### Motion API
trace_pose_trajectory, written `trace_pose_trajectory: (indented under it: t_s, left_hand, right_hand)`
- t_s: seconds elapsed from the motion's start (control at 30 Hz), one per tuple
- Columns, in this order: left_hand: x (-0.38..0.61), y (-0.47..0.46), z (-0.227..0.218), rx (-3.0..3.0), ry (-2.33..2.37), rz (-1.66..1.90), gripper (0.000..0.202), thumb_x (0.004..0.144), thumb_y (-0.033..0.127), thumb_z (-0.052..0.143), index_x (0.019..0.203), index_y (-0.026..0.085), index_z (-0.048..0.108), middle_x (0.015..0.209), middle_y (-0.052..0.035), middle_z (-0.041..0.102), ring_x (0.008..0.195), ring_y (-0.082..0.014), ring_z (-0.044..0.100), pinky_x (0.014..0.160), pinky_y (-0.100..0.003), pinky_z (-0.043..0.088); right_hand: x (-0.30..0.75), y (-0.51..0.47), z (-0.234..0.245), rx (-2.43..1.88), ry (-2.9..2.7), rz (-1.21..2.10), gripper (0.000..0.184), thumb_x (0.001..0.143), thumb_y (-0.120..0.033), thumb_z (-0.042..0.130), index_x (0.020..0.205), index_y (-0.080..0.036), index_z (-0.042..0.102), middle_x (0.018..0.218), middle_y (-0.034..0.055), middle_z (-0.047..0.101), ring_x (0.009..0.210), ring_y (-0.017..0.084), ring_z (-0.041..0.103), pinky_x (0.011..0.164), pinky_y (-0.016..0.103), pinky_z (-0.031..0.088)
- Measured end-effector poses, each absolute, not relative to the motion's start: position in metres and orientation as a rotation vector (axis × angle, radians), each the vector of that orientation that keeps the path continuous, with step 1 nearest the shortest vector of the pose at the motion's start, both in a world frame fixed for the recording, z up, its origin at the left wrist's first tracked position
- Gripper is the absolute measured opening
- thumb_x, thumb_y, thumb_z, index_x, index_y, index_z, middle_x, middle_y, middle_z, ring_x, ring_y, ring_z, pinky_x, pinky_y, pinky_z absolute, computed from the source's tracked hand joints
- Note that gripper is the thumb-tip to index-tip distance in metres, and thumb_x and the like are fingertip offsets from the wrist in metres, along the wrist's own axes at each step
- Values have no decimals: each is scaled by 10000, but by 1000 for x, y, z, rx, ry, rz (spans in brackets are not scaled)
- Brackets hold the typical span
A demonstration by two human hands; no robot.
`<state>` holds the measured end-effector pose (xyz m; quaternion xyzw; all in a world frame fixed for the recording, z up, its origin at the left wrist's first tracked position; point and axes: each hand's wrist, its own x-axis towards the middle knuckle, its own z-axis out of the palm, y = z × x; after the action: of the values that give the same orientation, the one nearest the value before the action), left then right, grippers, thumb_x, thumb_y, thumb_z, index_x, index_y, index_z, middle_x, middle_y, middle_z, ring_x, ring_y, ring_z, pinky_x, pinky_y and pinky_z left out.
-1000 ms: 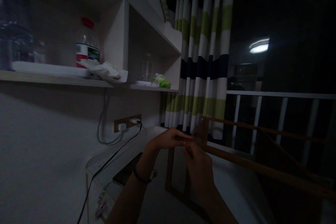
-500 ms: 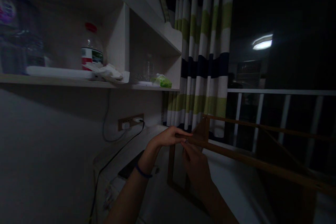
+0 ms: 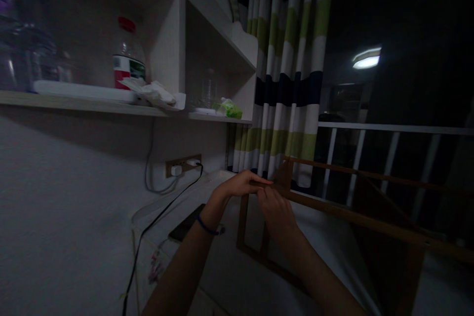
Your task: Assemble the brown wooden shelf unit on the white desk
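Note:
A brown wooden frame (image 3: 333, 213), made of long rails and dark panels, stretches from the middle of the view to the right edge. My left hand (image 3: 240, 184) grips the near left corner of its upper rail, the fingers lying over the top. A dark band circles the left wrist. Close beside it, my right hand (image 3: 277, 211) is closed, its fingertips bunched against the same rail by the left fingers. Whatever the right fingers pinch is hidden behind them.
At left, a wall shelf (image 3: 148, 108) holds a red-capped bottle (image 3: 128, 54), crumpled tissue (image 3: 157, 94) and a green bag (image 3: 230, 108). Below are a socket strip (image 3: 183, 164), a black cable (image 3: 166, 210) and a dark flat device (image 3: 187, 223). A striped curtain (image 3: 285, 89) hangs behind.
My right hand has moved slightly up, its fingertips now tucked against the rail and left fingers. A small glint at its fingertips is no longer visible. The left hand keeps its grip.

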<state>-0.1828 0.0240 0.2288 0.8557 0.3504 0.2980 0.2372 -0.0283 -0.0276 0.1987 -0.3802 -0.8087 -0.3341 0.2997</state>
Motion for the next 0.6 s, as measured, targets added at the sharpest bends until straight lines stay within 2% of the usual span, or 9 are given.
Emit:
trace_pose_trajectory:
  t_s: [0.2,0.43,0.6]
  left_hand:
    - [-183,24,231,2371,952,798,405,738,274,558,1118,137,543,1131,-66,584,1027,-184,542,903,-285,403]
    - [-182,21,234,2401,998,781,425,741,298,561,1125,116,535,1119,-73,593,1011,-184,547,883,-260,406]
    - [-181,17,235,2356,1044,782,437,731,317,576,1123,128,536,1114,-65,596,999,-186,552,872,-267,413]
  right_hand:
    - [-23,-16,190,-825,-2025,-1101,130,815,-75,388,774,-181,451,662,5,540,595,123,552,416,205,367]
    - [-14,-9,178,-708,-1946,-1135,143,820,-60,370,889,-150,457,655,1,532,577,114,536,427,201,382]
    - [-15,-5,173,-642,-1836,-1100,199,812,-32,345,926,-123,480,673,31,567,589,120,551,466,202,421]
